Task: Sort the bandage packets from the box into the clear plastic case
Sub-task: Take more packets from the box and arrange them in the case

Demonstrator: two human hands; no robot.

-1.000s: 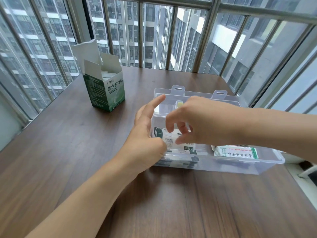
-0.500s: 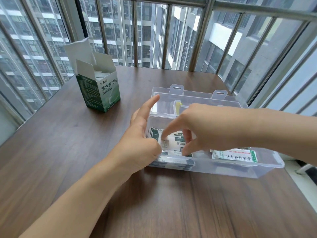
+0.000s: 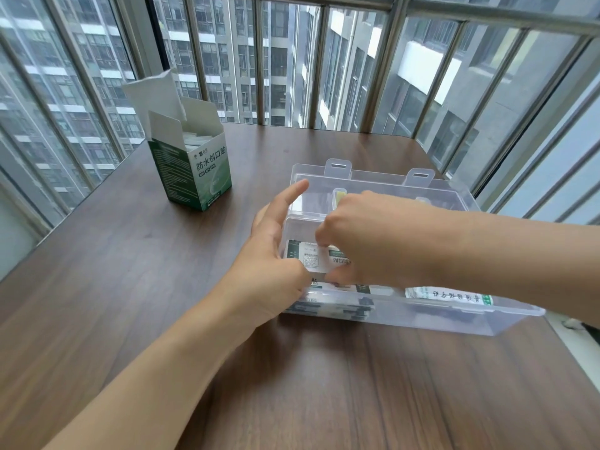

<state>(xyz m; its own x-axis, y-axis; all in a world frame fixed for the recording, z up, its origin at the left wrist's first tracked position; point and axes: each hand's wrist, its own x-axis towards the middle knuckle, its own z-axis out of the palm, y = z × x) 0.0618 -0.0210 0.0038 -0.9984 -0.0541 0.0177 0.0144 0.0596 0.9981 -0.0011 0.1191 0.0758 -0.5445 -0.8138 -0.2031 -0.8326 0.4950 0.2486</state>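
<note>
A: Where are the bandage packets (image 3: 316, 259) at this moment?

B: They lie in the left compartment of the clear plastic case (image 3: 431, 316), in a flat stack. The top packet is white with dark green print. More packets show through the front wall of the case, below it.

A: And what do the hands do?

B: The right hand (image 3: 367, 235) reaches over the case from the right side. Its grip is pinching the top packet: one finger touches the far edge and the thumb is at the near edge. The left hand (image 3: 272, 264) is at the left end of the case. Its thumb presses on the near left corner of the packets, and its index finger points straight up along the left wall. The other fingers are hidden behind the wall, so I cannot tell how they lie.

A: Where is the box?

B: The green and white box (image 3: 194, 170) stands upright on the brown table (image 3: 130, 271), well apart from the case, to the far left. Its flaps are open and some packets are visible inside.

A: Is something else in the case?

B: Yes, a white roll with green letters (image 3: 449, 295) lies in the right compartment. The lid of the case lies open behind it, toward the window railing (image 3: 389, 60).
</note>
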